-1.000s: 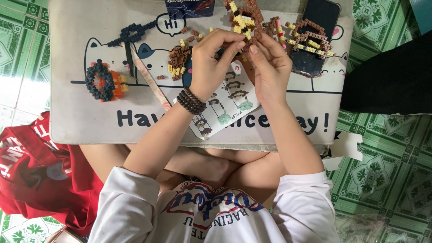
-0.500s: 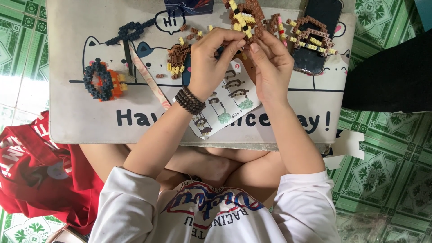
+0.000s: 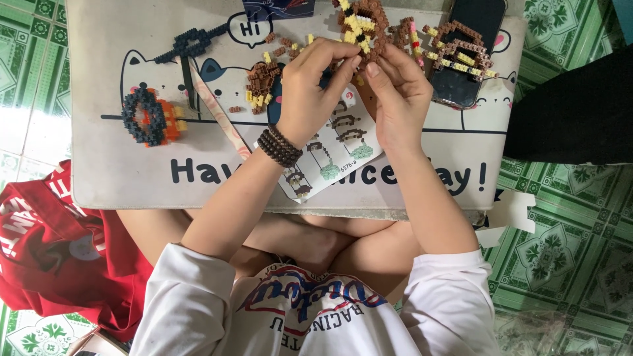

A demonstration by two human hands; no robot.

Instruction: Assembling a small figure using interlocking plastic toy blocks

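Both my hands meet over the far middle of a small white lap table (image 3: 422, 191). My left hand (image 3: 310, 89), with a dark bead bracelet on its wrist, and my right hand (image 3: 395, 92) pinch a brown and yellow block model (image 3: 361, 23) between their fingertips. Under my wrists lies a printed instruction sheet (image 3: 333, 158). A small brown and yellow block pile (image 3: 260, 82) sits just left of my left hand. Loose small blocks lie scattered near the fingertips.
A dark blue and orange ring-shaped block piece (image 3: 148, 117) lies at the left. A dark blue block piece (image 3: 191, 43) and a thin pinkish stick (image 3: 217, 115) are beside it. A black phone (image 3: 471, 46) carries brown block parts (image 3: 458, 46) at the right. A red bag (image 3: 53, 250) rests on green tiles.
Nothing has visibly changed; both hands stay on the block model, with only slight finger shifts.
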